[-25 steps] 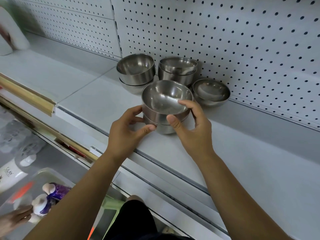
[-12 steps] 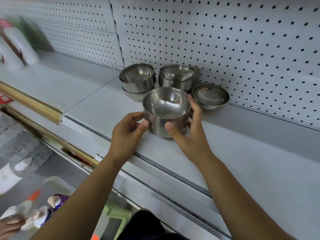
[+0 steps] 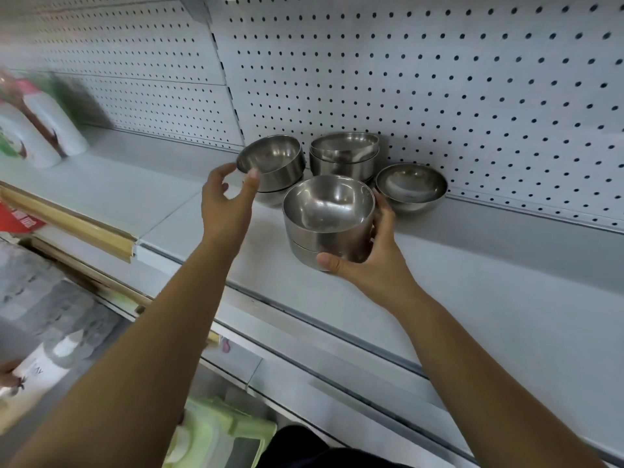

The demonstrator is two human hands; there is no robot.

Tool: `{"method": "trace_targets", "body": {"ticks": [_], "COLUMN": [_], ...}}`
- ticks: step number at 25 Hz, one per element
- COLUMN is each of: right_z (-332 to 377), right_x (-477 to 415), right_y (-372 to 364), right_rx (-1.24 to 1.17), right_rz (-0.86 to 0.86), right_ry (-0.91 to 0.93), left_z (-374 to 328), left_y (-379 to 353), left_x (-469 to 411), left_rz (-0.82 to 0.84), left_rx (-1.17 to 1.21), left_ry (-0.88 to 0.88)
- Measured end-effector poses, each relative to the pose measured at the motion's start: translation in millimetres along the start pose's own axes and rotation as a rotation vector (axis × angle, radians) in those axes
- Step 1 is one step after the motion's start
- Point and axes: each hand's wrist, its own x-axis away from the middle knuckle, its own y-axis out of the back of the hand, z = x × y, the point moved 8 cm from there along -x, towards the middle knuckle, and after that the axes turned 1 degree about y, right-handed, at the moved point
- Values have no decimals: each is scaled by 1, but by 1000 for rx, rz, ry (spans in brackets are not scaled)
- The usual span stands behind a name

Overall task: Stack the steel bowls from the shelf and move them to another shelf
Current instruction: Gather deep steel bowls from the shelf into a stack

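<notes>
Several steel bowls stand on the white shelf (image 3: 472,298) against the pegboard. At the front, a stack of two bowls (image 3: 329,214) is gripped by my right hand (image 3: 371,265), thumb at its base and fingers around its right side. Behind it on the left is another stack; its top bowl (image 3: 273,160) is tilted, and my left hand (image 3: 226,204) pinches its near rim between thumb and fingers. A third stack (image 3: 344,157) stands at the back middle. A single shallow bowl (image 3: 410,185) sits to the right of that stack.
White bottles (image 3: 37,130), blurred, stand at the shelf's far left. A wood-coloured rail (image 3: 71,224) edges the left shelf section, with a red tag (image 3: 17,221) beside it. Below are a bottle (image 3: 44,366) and a pale green plastic item (image 3: 219,434). The pegboard (image 3: 472,79) closes the back.
My left hand has let go of the front stack and reached back-left to the rim of the rear left stack's top bowl, which now tilts. My right hand keeps hold of the front stack.
</notes>
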Motion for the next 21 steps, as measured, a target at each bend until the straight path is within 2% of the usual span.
{"method": "trace_targets", "body": {"ticks": [5, 13, 17, 21], "right_z": [0, 0, -1, 1], "right_x": [-1, -1, 0, 0], "right_y": [0, 3, 3, 2], "right_rx": [-7, 4, 2, -20], "right_rz": [-23, -45, -38, -40], "right_ry": [8, 17, 14, 7], "left_z": [-3, 0, -10, -36], "left_y": [-25, -22, -14, 4], "left_x": [-28, -36, -31, -16], "left_rz": [114, 39, -6, -24], "left_rx": [-215, -245, -151, 67], "left_ry": [-72, -81, -106, -175]}}
